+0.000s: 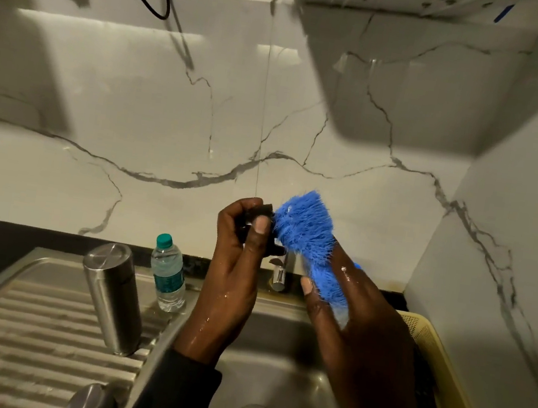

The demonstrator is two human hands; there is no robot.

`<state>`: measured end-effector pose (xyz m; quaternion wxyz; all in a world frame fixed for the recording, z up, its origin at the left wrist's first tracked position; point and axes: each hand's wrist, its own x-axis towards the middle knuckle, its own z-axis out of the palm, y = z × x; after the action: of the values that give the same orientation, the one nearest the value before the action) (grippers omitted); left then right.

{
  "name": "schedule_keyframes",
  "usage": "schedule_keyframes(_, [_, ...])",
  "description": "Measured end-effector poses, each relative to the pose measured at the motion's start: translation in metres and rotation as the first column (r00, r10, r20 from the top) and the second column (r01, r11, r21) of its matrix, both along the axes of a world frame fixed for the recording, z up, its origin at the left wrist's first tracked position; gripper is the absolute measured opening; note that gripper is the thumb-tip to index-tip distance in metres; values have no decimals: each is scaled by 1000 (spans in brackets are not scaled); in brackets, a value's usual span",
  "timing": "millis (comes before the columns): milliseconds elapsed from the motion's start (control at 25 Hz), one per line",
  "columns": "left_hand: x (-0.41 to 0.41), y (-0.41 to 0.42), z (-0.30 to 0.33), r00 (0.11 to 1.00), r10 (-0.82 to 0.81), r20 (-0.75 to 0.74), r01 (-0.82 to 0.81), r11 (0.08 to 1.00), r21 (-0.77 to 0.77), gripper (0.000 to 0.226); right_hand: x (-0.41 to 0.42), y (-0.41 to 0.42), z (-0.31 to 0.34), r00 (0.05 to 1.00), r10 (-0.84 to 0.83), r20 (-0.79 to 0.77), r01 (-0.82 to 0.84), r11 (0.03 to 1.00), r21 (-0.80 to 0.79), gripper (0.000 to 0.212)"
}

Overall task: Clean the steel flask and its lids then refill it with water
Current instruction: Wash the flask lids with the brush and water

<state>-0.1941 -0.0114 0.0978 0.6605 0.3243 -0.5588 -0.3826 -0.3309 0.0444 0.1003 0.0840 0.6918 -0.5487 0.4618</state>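
Over the steel sink (275, 370), the left hand (238, 262) pinched a small dark lid (261, 212) while the right hand (350, 305) gripped a blue brush (308, 233) against it; the flask (113, 296) stood on the drainboard (19, 324).

Bottle label (169, 281) — txt too blurry.

The brush (308, 233) is bright blue. The flask (113, 296) is shiny silver. The bottle (168, 274) has a green cap. The basket (437, 376) is yellow. The wall (168, 120) is white with grey lines.
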Motion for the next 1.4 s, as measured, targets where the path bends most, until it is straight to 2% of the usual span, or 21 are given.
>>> schedule_keyframes(80, [1, 2, 0, 999, 15, 37, -13, 998, -54, 41, -2, -4, -1, 999, -18, -27, 17, 1000, -20, 54])
schedule_keyframes(200, [4, 1, 0, 1000, 23, 12, -22, 998, -62, 46, -2, -8, 3, 999, -34, -10, 34, 999, -14, 52])
schedule_keyframes(400, [8, -4, -3, 994, 72, 79, -57, 983, -174, 46, 3, -15, 9, 1000, 6, -1, -6, 997, -75, 52])
schedule_keyframes(520, [0, -7, 0, 977, 203, -68, -208, 976, -64, 44, 13, -12, 1, 1000, 4, 16, -4, 1000, -28, 62])
schedule_keyframes(600, [1, -10, 3, 965, 243, -97, -243, 970, 4, 46, 18, -7, -7, 1000, 9, 28, -10, 1000, 22, 67])
schedule_keyframes(720, [0, -10, 6, 984, 179, -6, -179, 983, -49, 46, 16, -18, 3, 998, 4, 67, -4, 1000, 5, 53])
schedule_keyframes(840, [-2, -13, 11, 978, 210, -9, -209, 971, -119, 44, 15, -29, 24, 997, 17, 79, -27, 991, 132, 54])
schedule_keyframes(960, [11, -29, 24, 957, 287, -31, -289, 951, -114, 42, 23, -23, 26, 997, 56, 57, -65, 982, 175, 55])
schedule_keyframes(1160, [6, -34, 42, 966, 241, 94, -220, 956, -193, 43, 25, -44, 50, 994, 16, 105, -37, 980, 197, 54])
schedule_keyframes(1400, [14, -53, 59, 944, 331, 3, -328, 937, -124, 41, 42, -61, 59, 985, 69, 157, -97, 980, 176, 53])
